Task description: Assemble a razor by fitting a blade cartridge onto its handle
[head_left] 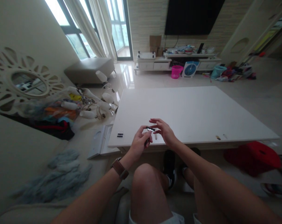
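My left hand (141, 138) is closed around a small black-and-silver object (150, 128), held just above the near edge of the white table. Its dark bar-like top with a shiny part shows above my thumb, and a dark part sticks out below my fingers. The object is too small to name. My right hand (165, 130) is beside it with fingers spread, the fingertips close to the object; whether they touch it I cannot tell. A slim pale piece (156, 136) lies on the table between my hands. Two small black strips (120, 135) lie to the left.
The white table (178, 109) spreads out in front of my knees. Small pieces (218, 137) lie near its right front edge. A lamp with several white shades (88, 114) is on the left, a red stool (255, 157) on the right. Beyond are a pink basket (176, 71) and TV cabinet (145, 65).
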